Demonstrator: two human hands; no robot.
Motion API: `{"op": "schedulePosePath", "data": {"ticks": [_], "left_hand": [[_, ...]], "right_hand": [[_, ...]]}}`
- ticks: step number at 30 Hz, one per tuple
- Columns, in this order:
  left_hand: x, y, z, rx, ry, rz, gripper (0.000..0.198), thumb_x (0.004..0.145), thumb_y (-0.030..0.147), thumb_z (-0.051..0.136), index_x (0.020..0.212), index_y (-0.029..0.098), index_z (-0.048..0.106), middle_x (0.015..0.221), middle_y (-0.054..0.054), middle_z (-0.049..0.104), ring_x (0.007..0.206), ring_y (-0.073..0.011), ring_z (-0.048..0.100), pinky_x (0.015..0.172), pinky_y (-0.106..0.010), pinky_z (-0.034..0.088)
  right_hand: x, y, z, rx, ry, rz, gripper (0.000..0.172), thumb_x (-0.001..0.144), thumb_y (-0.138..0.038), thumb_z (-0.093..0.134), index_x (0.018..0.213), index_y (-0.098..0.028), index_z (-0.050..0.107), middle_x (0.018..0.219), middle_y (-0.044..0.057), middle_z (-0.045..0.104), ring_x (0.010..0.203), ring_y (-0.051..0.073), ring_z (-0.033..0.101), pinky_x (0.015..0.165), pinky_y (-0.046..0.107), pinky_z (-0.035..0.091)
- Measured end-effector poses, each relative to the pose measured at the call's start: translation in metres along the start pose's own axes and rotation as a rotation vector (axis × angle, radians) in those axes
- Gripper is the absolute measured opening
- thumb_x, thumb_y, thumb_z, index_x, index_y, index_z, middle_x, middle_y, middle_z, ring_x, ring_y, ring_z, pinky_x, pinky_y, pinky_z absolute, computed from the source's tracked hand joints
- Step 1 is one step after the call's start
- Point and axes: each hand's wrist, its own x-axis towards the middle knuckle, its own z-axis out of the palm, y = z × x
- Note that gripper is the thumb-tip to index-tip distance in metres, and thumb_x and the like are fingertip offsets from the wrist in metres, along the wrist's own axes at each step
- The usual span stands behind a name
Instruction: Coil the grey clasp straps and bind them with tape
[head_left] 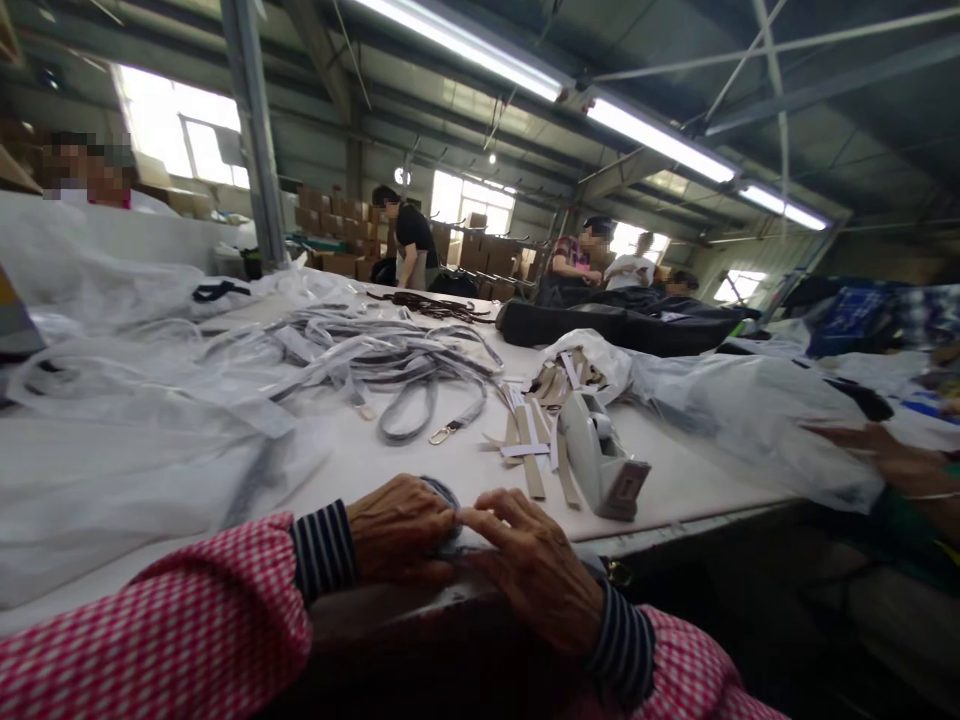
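Observation:
At the near table edge my left hand (403, 522) is closed round a grey strap (441, 490), part of which curves up behind the knuckles. My right hand (534, 562) meets it from the right, its fingers bent and pinching the same strap. A gold-coloured metal clasp (619, 572) shows just past my right wrist. Most of what lies between the fingers is hidden. Ahead on the table is a pile of grey straps (409, 350), one ending in a snap hook (442, 433).
A tape dispenser (600, 455) stands right of my hands, beside beige and white strips (529, 440) spilling from a plastic bag (600, 350). Clear plastic (150, 440) covers the left side. A co-worker's hand (892, 460) is at the right; other people stand beyond the table (517, 360).

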Motion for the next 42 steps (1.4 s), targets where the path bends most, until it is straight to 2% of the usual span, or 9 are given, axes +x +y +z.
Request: {"op": "schedulePosePath", "data": {"ticks": [7,15,19,23,28,33,35,37,42], "left_hand": [[-0.005,0.001,0.006,0.022,0.042,-0.049,0.024,0.087,0.042,0.059,0.088,0.018,0.058,0.065,-0.001,0.064,0.053,-0.0154,0.055,0.051,-0.029,0.033],[-0.02,0.01,0.025,0.096,0.313,-0.064,0.025,0.093,0.042,0.056,0.083,0.019,0.057,0.069,-0.002,0.061,0.06,-0.0173,0.055,0.056,-0.031,0.039],[-0.021,0.011,0.026,0.139,0.301,-0.065,0.027,0.094,0.044,0.056,0.084,0.019,0.057,0.072,-0.003,0.062,0.061,-0.0181,0.056,0.057,-0.032,0.039],[-0.022,0.004,0.027,-0.046,0.256,-0.083,0.027,0.089,0.046,0.063,0.092,0.02,0.059,0.078,-0.002,0.065,0.067,-0.0179,0.059,0.062,-0.03,0.041],[-0.023,0.005,0.032,-0.074,0.397,-0.073,0.024,0.093,0.043,0.06,0.094,0.018,0.06,0.076,-0.003,0.065,0.067,-0.0178,0.056,0.062,-0.031,0.04],[-0.025,0.011,0.026,0.095,0.453,-0.08,0.025,0.092,0.04,0.064,0.106,0.019,0.062,0.106,-0.01,0.067,0.101,-0.0292,0.055,0.095,-0.05,0.038],[-0.026,0.008,0.023,0.0,0.438,-0.168,0.033,0.089,0.048,0.065,0.105,0.02,0.062,0.109,-0.01,0.065,0.107,-0.0318,0.05,0.098,-0.053,0.035],[-0.028,0.003,0.022,-0.196,0.378,-0.201,0.034,0.089,0.052,0.063,0.098,0.019,0.061,0.104,-0.009,0.063,0.099,-0.0278,0.05,0.09,-0.046,0.041],[-0.027,-0.008,0.022,-0.539,0.325,-0.258,0.023,0.082,0.039,0.073,0.086,0.019,0.062,0.104,-0.007,0.062,0.097,-0.0237,0.051,0.087,-0.038,0.047]], "right_hand": [[0.007,0.001,0.019,-0.048,-0.034,-0.036,0.036,0.103,-0.028,0.047,0.138,-0.024,0.049,0.112,0.006,0.064,0.102,0.023,0.053,0.089,0.038,0.045],[0.011,0.001,0.019,-0.166,-0.057,-0.086,0.038,0.102,-0.039,0.05,0.137,-0.023,0.049,0.11,0.006,0.064,0.099,0.021,0.054,0.085,0.034,0.044],[0.012,0.003,0.021,-0.189,-0.071,-0.104,0.042,0.099,-0.038,0.056,0.137,-0.023,0.048,0.113,0.006,0.064,0.101,0.022,0.055,0.086,0.034,0.044],[0.016,0.002,0.02,-0.182,-0.076,-0.079,0.034,0.099,-0.038,0.055,0.131,-0.024,0.053,0.107,0.004,0.064,0.099,0.021,0.056,0.084,0.032,0.044],[0.021,0.006,0.02,-0.127,-0.092,-0.078,0.027,0.096,-0.035,0.062,0.121,-0.026,0.057,0.103,0.002,0.063,0.096,0.019,0.056,0.084,0.03,0.044],[0.023,0.004,0.019,-0.138,-0.114,-0.085,0.024,0.097,-0.033,0.059,0.119,-0.023,0.058,0.103,0.003,0.063,0.096,0.02,0.056,0.085,0.031,0.044],[0.024,0.004,0.018,-0.147,-0.126,-0.079,0.029,0.097,-0.032,0.06,0.124,-0.025,0.056,0.105,0.003,0.063,0.096,0.02,0.056,0.084,0.03,0.044],[0.027,0.007,0.015,-0.177,-0.151,-0.088,0.029,0.097,-0.033,0.059,0.125,-0.025,0.056,0.104,0.003,0.064,0.095,0.02,0.056,0.081,0.03,0.043],[0.046,0.015,-0.004,-0.276,-0.252,-0.19,0.03,0.094,-0.036,0.065,0.123,-0.03,0.059,0.105,0.001,0.065,0.094,0.02,0.055,0.078,0.031,0.041]]}}
